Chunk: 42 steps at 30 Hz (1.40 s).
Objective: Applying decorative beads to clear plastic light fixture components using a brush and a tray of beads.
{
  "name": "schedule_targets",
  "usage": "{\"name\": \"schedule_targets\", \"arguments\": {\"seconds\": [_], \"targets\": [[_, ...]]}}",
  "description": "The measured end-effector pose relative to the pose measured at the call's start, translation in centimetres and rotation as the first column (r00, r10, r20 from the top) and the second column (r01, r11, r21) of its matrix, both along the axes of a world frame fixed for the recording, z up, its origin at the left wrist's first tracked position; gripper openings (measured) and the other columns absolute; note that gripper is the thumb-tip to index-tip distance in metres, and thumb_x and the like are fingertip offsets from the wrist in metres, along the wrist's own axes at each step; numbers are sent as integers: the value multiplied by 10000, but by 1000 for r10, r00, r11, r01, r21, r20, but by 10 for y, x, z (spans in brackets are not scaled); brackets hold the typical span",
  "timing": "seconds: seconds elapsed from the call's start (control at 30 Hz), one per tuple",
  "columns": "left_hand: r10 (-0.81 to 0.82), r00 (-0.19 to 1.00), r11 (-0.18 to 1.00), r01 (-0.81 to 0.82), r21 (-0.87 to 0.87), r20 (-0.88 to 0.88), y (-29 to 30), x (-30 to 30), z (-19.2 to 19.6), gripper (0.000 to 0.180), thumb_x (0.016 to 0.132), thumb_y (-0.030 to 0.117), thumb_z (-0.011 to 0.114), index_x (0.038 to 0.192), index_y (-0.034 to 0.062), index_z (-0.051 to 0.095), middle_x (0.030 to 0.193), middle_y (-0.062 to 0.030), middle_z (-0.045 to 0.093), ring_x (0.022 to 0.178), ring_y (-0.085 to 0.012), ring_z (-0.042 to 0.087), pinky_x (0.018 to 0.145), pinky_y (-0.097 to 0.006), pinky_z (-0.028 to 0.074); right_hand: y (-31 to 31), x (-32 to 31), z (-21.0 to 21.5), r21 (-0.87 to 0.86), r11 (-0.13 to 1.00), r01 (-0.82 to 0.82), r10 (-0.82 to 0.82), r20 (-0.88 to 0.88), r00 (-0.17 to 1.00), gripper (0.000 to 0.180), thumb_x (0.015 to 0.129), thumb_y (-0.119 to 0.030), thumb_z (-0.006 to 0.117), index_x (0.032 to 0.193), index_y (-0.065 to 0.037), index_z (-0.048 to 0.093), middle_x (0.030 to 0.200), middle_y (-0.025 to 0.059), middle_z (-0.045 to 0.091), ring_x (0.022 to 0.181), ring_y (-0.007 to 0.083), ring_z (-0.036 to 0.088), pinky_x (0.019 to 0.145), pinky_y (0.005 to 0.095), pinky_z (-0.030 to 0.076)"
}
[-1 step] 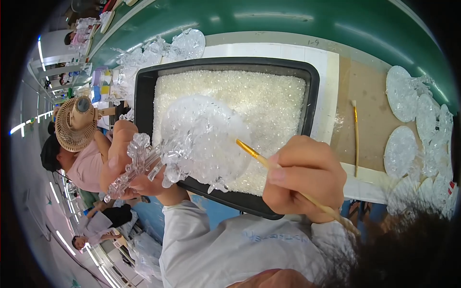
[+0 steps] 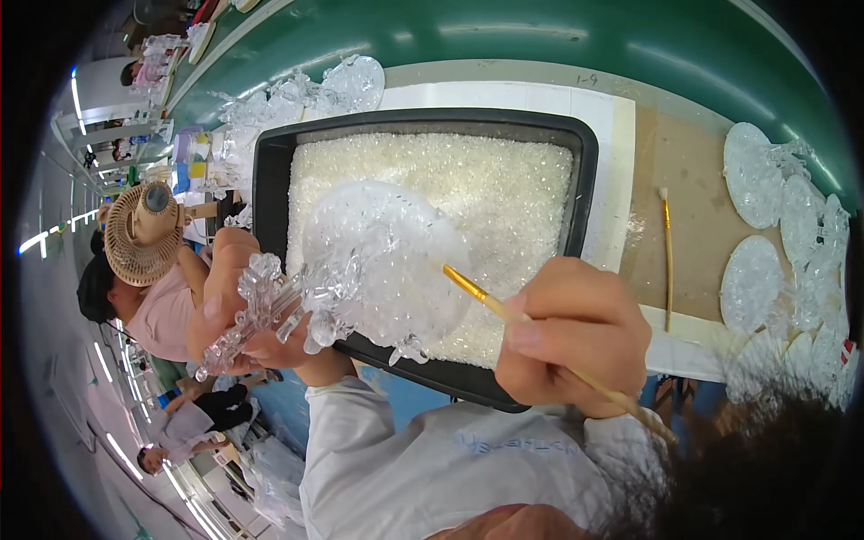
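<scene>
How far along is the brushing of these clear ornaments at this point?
Done, it seems: several clear round pieces lie in a row at the right of the bench. In hand: the left hand holds a clear ornament over the black tray of clear granules, and the right hand holds a thin brush to it. Left: more clear pieces wait behind the tray; a spare brush lies unused.

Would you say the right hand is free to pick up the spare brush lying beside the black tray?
Probably not yet: the right hand already grips a brush, though nothing covers the spare brush.
</scene>
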<state>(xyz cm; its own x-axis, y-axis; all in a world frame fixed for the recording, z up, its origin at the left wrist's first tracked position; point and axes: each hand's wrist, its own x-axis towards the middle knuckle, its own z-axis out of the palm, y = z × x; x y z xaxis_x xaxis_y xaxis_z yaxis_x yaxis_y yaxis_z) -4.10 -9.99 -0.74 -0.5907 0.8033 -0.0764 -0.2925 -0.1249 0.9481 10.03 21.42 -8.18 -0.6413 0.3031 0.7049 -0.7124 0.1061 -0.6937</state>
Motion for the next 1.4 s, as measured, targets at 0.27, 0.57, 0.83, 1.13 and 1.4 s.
{"name": "schedule_targets", "arguments": {"seconds": [0.27,0.57,0.83,1.13,1.4], "targets": [[15,987,988,-39,-149,-161,13,15,19,263,1004,313,559,891,91,473,713,-40,507,508,-133,416,460,-324,323,1,1,0,-29,1000,-10,10,15,1000,373,688,144,673,1022,-21,645,940,169,618,585,199,577,491,267,443],[278,100,948,-189,256,-955,56,4,-10,265,1027,351,536,1037,99,456,686,-46,520,502,-151,426,466,-337,321,0,0,-1,-85,996,-32,34,22,999,294,733,129,636,976,-35,635,938,160,615,585,188,566,495,277,452],[274,-48,952,-131,278,-961,69,5,-5,313,1048,385,516,1166,106,440,663,-51,531,497,-167,436,472,-348,319,-2,1,-1,-98,994,-52,54,17,998,135,921,-75,675,1005,-67,570,928,134,597,573,149,549,481,272,438],[289,-112,944,-131,303,-951,68,8,-6,389,1067,417,502,1296,114,421,641,-55,544,493,-182,444,477,-358,315,-8,2,-6,-255,964,-72,64,-37,997,388,683,99,741,1034,-29,636,937,154,637,570,159,561,476,255,429],[310,-70,935,-156,317,-948,71,18,-6,390,1038,386,569,1294,136,414,649,-54,558,499,-179,433,475,-361,305,-4,2,-6,-288,937,-198,187,-65,980,465,626,148,769,1050,-14,664,913,159,649,581,179,582,478,255,429]]}}
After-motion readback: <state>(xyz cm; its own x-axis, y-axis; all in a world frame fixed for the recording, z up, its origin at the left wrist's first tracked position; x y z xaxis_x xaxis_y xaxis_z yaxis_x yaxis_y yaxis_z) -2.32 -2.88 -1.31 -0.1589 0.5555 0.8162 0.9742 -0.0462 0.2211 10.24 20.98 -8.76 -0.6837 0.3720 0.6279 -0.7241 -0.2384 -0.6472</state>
